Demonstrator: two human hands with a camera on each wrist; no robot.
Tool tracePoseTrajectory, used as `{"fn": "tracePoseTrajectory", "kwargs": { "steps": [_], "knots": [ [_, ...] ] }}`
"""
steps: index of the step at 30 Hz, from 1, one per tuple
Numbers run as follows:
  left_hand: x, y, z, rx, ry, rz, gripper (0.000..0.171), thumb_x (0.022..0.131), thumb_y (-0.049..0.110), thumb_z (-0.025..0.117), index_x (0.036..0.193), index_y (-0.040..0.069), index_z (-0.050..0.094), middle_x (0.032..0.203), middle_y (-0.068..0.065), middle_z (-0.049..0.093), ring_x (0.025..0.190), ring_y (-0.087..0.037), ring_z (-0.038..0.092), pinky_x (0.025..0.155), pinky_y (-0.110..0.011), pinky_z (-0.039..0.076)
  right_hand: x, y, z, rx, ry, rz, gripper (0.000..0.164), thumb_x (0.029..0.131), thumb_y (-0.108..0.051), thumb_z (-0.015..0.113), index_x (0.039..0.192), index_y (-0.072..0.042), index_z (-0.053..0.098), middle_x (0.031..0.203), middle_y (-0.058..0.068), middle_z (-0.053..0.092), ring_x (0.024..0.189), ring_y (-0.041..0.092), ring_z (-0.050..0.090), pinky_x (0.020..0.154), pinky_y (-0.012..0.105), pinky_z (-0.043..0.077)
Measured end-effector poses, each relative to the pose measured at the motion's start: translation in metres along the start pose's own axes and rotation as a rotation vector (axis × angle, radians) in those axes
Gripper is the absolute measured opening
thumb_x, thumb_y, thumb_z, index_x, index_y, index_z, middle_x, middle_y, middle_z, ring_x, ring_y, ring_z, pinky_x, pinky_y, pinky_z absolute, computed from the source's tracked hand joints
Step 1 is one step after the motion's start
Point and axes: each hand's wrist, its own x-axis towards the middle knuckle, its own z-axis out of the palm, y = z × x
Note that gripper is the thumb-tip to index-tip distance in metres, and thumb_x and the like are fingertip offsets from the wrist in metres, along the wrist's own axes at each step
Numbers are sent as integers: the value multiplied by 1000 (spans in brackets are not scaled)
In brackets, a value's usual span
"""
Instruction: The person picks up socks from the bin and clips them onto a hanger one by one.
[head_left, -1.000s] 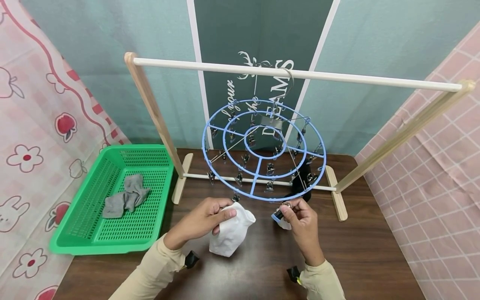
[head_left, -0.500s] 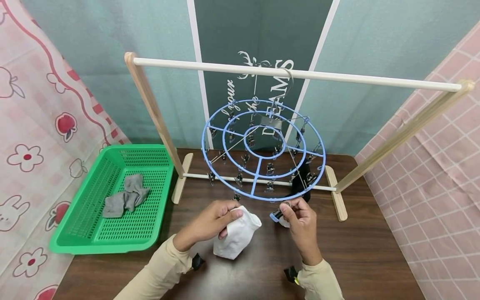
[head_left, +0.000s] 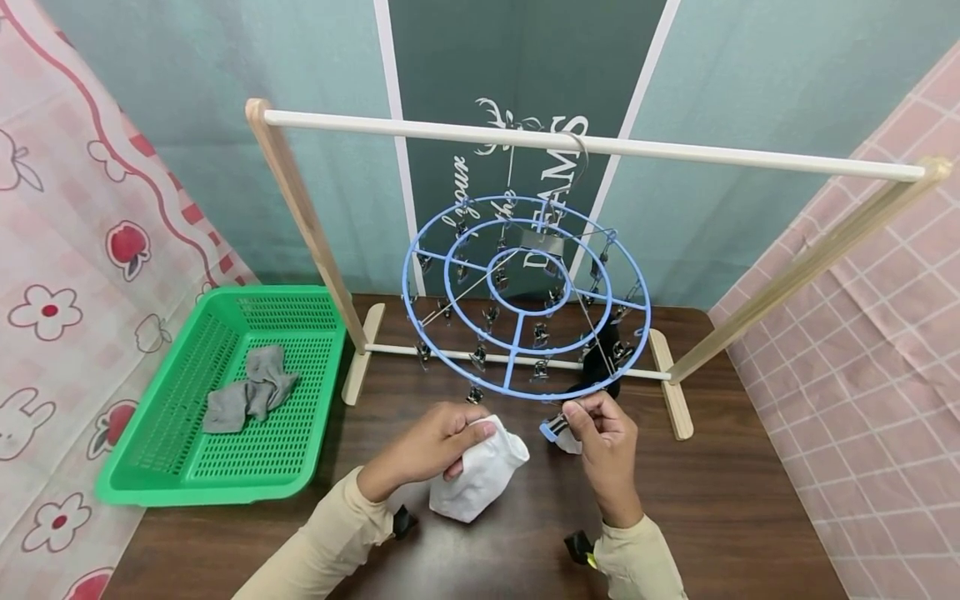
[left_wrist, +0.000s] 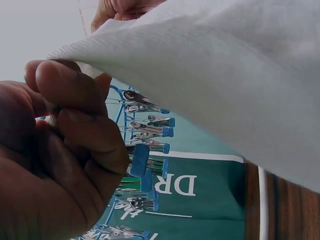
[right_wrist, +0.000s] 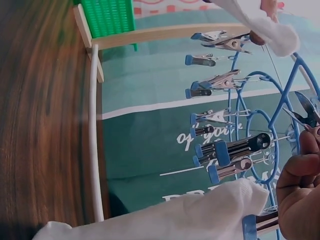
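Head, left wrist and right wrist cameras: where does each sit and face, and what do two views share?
Head: on the head, facing forward and down at hanger and basket; left hand, right hand and sleeves show.
Left wrist: on that wrist, facing clips beyond left hand and white cloth.
Right wrist: on that wrist, facing clips; parts of both hands show.
Both wrist views share clips and curtain.

Two white socks (head_left: 480, 475); one basket (head_left: 202, 493)

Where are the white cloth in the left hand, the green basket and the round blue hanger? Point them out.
White cloth (head_left: 480, 481), head view: its visible middle.
Green basket (head_left: 217, 495), head view: its near rim.
Round blue hanger (head_left: 511, 369), head view: its near spoke.
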Motion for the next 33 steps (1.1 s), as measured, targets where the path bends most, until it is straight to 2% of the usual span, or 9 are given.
{"fn": "tracePoseTrajectory", "kwargs": {
  "steps": [6,11,15,22,28,33],
  "knots": [
    [5,1,6,56,2,12,24,102,22,50,86,7,61,40,6,41,33,-3,43,35,-19,33,1,-3,2,3,28,41,15,86,16,58,74,8,55,63,-4,59,49,8,46,45,16,36],
    [9,3,12,143,22,18,25,102,18,50,80,10,57,39,10,41,32,-1,42,35,-18,33,1,-3,3,24,40,75,16,86,15,58,73,9,54,60,-2,56,47,14,44,45,16,37],
    [12,3,16,215,46,22,26,101,16,51,75,12,55,39,12,40,32,1,42,38,-18,34,0,-2,4,59,28,59,15,86,16,58,73,10,54,61,0,57,48,13,44,44,20,36],
    [16,0,22,255,69,17,29,101,19,51,73,13,52,38,13,40,32,0,43,40,-19,35,-2,-2,2,2,2,90,14,88,12,59,75,10,53,61,8,54,52,9,47,47,18,39],
    [24,4,25,342,92,37,30,101,20,51,72,15,53,38,13,39,33,0,43,49,-20,38,-2,-3,5,-11,-22,40,14,85,17,58,75,8,55,62,-4,54,50,7,44,43,22,33],
    [26,8,26,377,86,38,28,101,19,52,73,17,53,38,13,40,34,1,43,48,-20,38,-4,0,5,-42,-43,-3,13,83,20,59,77,9,56,64,-6,55,52,3,45,42,24,31]
  ]
}}
